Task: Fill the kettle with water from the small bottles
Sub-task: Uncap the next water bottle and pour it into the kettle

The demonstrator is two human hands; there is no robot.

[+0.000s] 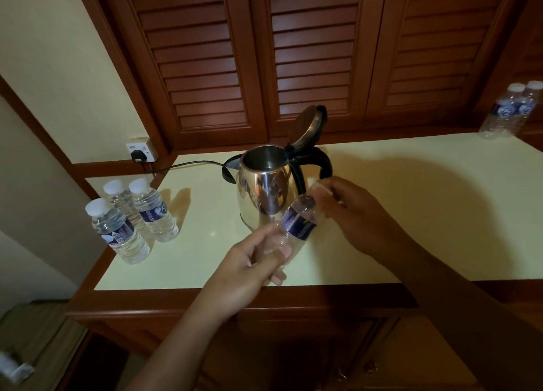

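The kettle (264, 191), a polished steel unit with a black handle, stood upright on the counter (411, 199), about midway between the front and rear edges and nearer the left end. Its lid (307, 127) was raised on its hinge, leaving the mouth open.

One small bottle (298, 221) was held in the air just in front of the kettle, tilted, with its cap end (318, 188) pointing up and to the right, near the handle. The left hand (249, 267) grasped the lower body of this bottle, fingers and thumb wrapped round it. The right hand (352, 214) was closed round the cap end; that area was blurred, so whether the cap was seated could not be determined.

Three capped bottles (152, 214) stood upright in a tight group at the left end of the counter, near its front left corner. Two further bottles (508, 111) stood side by side at the far right corner.

A black cord (191, 164) ran along the rear of the counter from behind the kettle to a plug in the wall socket (141, 149) beyond the rear left corner. Louvred wooden doors (314, 52) rose behind the rear edge.
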